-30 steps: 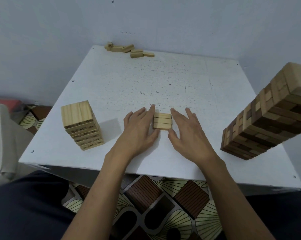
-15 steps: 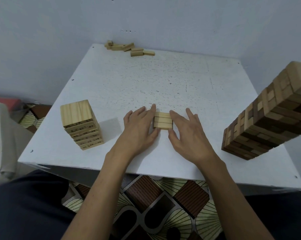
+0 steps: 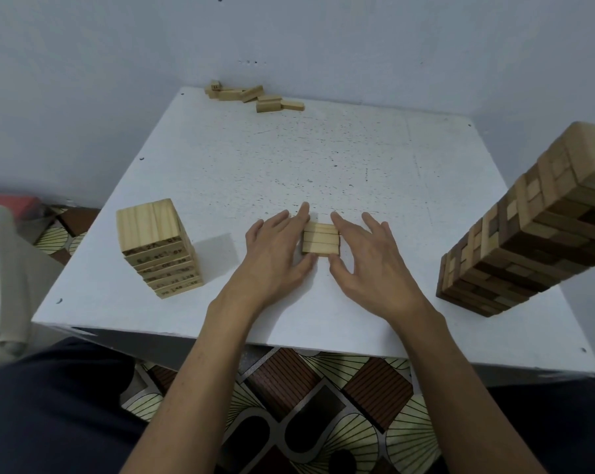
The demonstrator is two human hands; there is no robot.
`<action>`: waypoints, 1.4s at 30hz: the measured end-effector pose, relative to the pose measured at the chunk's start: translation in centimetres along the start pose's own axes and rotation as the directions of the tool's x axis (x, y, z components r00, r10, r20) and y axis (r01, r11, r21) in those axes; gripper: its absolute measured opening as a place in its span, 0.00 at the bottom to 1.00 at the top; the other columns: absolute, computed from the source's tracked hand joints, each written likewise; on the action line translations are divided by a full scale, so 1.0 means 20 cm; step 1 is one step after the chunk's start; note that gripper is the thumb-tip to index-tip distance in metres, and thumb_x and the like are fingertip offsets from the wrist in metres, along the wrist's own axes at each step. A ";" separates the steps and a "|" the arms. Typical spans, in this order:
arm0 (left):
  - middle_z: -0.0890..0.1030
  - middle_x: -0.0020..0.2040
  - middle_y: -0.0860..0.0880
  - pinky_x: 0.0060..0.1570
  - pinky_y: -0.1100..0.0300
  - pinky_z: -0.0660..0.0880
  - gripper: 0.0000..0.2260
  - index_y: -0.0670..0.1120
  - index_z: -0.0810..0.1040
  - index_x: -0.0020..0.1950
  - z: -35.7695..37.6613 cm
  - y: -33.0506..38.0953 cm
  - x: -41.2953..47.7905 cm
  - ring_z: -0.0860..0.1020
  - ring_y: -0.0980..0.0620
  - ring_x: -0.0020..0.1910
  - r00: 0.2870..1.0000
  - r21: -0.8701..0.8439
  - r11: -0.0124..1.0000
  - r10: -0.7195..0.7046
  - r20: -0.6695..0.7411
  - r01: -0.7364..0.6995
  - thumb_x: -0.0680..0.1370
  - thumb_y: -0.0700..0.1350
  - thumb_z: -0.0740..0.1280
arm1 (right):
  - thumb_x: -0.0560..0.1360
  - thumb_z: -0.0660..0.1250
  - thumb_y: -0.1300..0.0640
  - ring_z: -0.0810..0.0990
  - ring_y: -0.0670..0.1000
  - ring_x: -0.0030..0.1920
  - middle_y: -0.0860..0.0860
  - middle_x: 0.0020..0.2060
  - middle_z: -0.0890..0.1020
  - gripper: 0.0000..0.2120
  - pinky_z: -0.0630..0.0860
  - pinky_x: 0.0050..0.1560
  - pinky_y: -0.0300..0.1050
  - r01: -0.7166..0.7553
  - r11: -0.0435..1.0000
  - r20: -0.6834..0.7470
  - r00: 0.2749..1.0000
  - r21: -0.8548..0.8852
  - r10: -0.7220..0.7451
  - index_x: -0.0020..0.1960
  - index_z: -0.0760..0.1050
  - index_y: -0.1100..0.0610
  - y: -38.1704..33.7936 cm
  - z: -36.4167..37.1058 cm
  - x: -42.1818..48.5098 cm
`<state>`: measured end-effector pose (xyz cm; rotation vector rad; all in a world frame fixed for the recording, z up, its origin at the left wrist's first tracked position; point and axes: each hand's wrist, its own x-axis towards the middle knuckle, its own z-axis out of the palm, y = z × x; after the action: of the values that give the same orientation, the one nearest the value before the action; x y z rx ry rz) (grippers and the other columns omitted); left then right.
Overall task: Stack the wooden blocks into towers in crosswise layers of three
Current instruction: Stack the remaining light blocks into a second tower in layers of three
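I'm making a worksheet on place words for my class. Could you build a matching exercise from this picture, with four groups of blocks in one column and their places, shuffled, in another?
Things
1. short pale tower
2. tall two-tone tower
3. loose blocks
4. flat layer of three blocks

Places
A. between the left hand and the right hand
B. far edge of the table
C. left side of the table
D. right side of the table

Pairs: 1-C, 2-D, 3-B, 4-A

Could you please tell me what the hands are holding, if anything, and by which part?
Nothing is lifted: the left hand and right hand press against opposite ends of the pale wooden three-block layer.
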<state>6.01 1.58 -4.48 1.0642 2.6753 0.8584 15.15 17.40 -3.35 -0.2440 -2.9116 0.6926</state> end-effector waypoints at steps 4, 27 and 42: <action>0.71 0.73 0.52 0.76 0.49 0.48 0.33 0.48 0.53 0.81 0.01 -0.01 0.01 0.57 0.49 0.78 1.000 0.006 1.000 0.004 -0.024 -0.003 0.80 0.52 0.65 | 0.79 0.65 0.54 0.61 0.58 0.73 0.52 0.69 0.74 0.30 0.58 0.75 0.57 0.015 1.000 -0.032 0.999 0.017 -0.015 0.78 0.61 0.56 0.01 0.00 0.00; 0.72 0.68 0.53 0.71 0.60 0.50 0.38 0.50 0.49 0.81 -0.55 0.21 -0.25 0.63 0.54 0.70 0.952 0.065 0.996 0.072 -0.298 -0.055 0.76 0.53 0.65 | 0.72 0.63 0.49 0.63 0.45 0.60 0.44 0.64 0.74 0.38 0.64 0.51 0.33 0.320 0.945 -0.211 0.931 0.073 -0.299 0.80 0.54 0.50 -0.36 -0.30 0.05; 0.71 0.59 0.70 0.66 0.57 0.64 0.42 0.60 0.53 0.80 -0.82 -0.17 -0.58 0.69 0.58 0.67 0.916 -0.145 0.967 -0.247 -0.316 0.210 0.70 0.57 0.70 | 0.75 0.69 0.52 0.65 0.47 0.62 0.43 0.62 0.73 0.40 0.67 0.61 0.40 0.461 0.855 -0.015 0.882 0.239 -0.472 0.80 0.52 0.50 -0.78 -0.05 0.23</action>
<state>7.23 -15.60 6.20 0.6085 2.9004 1.2105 8.82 4.88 5.08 0.4980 -2.7175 0.9430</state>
